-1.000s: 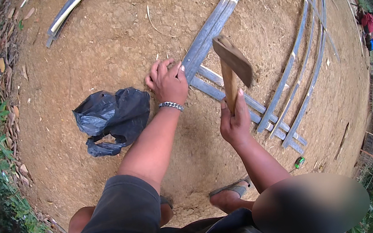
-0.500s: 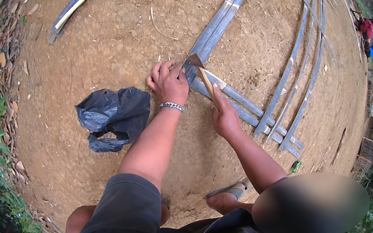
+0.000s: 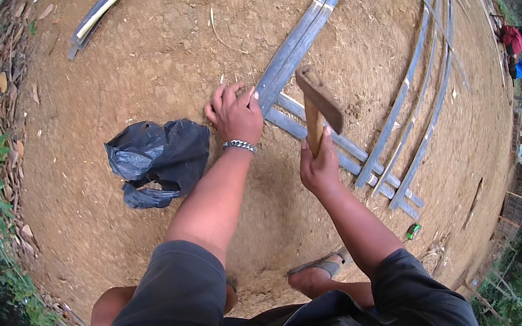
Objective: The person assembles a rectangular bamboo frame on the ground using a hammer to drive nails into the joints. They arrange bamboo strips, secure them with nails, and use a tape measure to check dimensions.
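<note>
Raised again since half a second back: the right hand (image 3: 319, 167) has lifted its hammer (image 3: 318, 103) clear of the work, where the earlier frame had the head down at the bamboo beside the left fingers. A full second back it was up in much the same pose, so one stroke fell between. Fingers wrapped tight around the lower end of the wooden handle; the head sits above and ahead of the grip, tilted to the right.

Left hand (image 3: 235, 114) pressed flat, fingers spread, on the near end of the long split bamboo strips (image 3: 298, 44) just left of the hammer head, pinning them to the dirt. It pins rather than grasps; nothing is pinched. Metal bracelet on that wrist. Its position matches the earlier frames.

Short cross strips (image 3: 331, 140) lie under the long ones, running down and right past the grip. Whether a nail sits at the crossing cannot be told; too small, and partly behind the hammer.

Progress, judged: several curved strips (image 3: 418, 94) already lie over the cross pieces to the right of the grip, so a lattice looks partly laid out. The joint by the left fingers is the one in hand; the crossings farther right show no sign either way.

Black plastic bag (image 3: 157, 157) on the ground left of the left wrist, unmoved. Sandalled foot (image 3: 319, 268) below the right forearm.
</note>
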Demonstrator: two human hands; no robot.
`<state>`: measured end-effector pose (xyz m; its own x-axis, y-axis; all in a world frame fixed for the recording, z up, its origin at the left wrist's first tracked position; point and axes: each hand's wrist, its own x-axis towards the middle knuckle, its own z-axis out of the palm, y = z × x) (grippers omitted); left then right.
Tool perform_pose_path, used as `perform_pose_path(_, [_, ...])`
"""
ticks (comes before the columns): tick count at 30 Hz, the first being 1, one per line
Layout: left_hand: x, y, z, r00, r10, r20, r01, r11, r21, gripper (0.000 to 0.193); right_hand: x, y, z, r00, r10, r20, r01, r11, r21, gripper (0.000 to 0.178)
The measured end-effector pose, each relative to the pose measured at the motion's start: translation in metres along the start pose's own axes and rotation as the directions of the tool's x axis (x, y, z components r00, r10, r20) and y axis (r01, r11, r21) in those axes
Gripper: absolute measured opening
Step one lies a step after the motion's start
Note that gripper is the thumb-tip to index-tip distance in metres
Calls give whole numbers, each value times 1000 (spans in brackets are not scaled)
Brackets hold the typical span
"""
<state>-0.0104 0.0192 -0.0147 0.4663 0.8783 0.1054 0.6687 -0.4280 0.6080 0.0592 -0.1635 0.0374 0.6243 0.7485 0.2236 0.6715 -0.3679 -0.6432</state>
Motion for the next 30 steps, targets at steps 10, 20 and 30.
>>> perform_pose_path(10, [-5,-1,-1,1000,-13,2,13,1000,5,19,6,-11,-3,983,74,165,-57,993,-105,78])
perform_pose_path(20, [1,0,-4,998,-47,41,48,999,-22,21,-25,-12,-50,949,204,240,-184,977,-103,75])
perform_pose_path(30, [-8,15,-170,469,500,729,-543,813,-208,33,-179,3,-85,402,568,718,-776,628,-62,56])
